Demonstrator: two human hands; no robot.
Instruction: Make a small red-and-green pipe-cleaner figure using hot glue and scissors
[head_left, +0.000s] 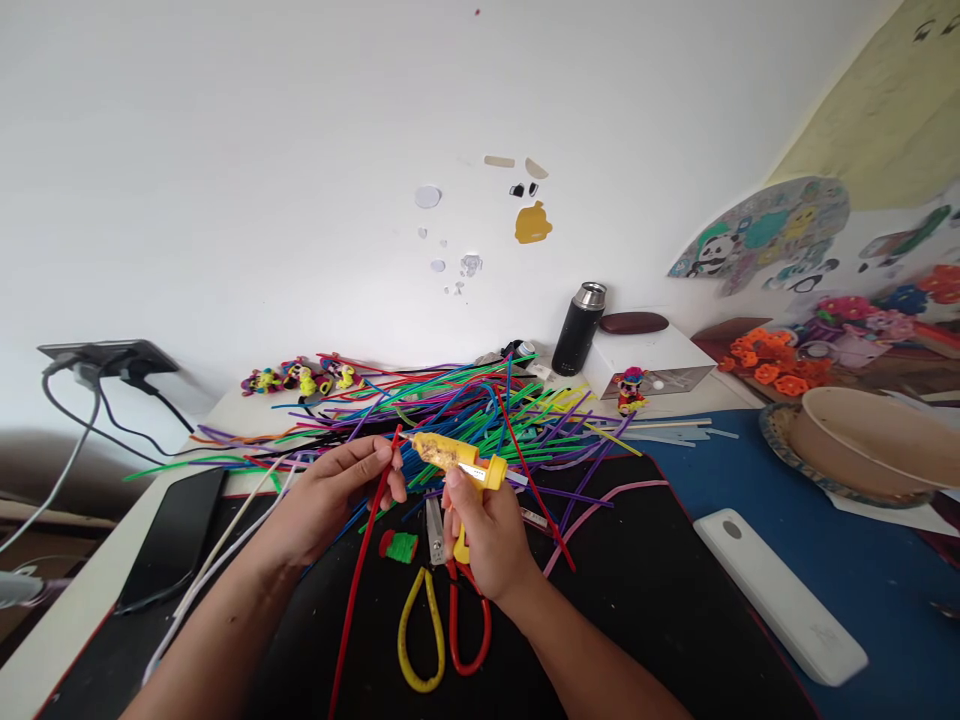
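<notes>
My left hand [341,490] pinches a red pipe cleaner [361,575] near its upper end, and its long tail hangs down across the black mat. In my right hand [487,530] is a yellow glue gun [442,452], gripped by its handle with the nozzle pointing left. The nozzle tip is right beside the top of the red pipe cleaner; whether they touch I cannot tell. Below the hands lie pliers or scissors with one yellow handle [421,635] and one red handle [471,640]. A small green and red coiled piece [399,546] rests left of them.
A heap of coloured pipe cleaners [465,410] spreads behind my hands. A black phone [172,540] lies left, a white power bank [780,595] right. Farther back stand a black thermos [579,330], a white box [652,360] and small figures [300,377]. A bowl [877,430] is at right.
</notes>
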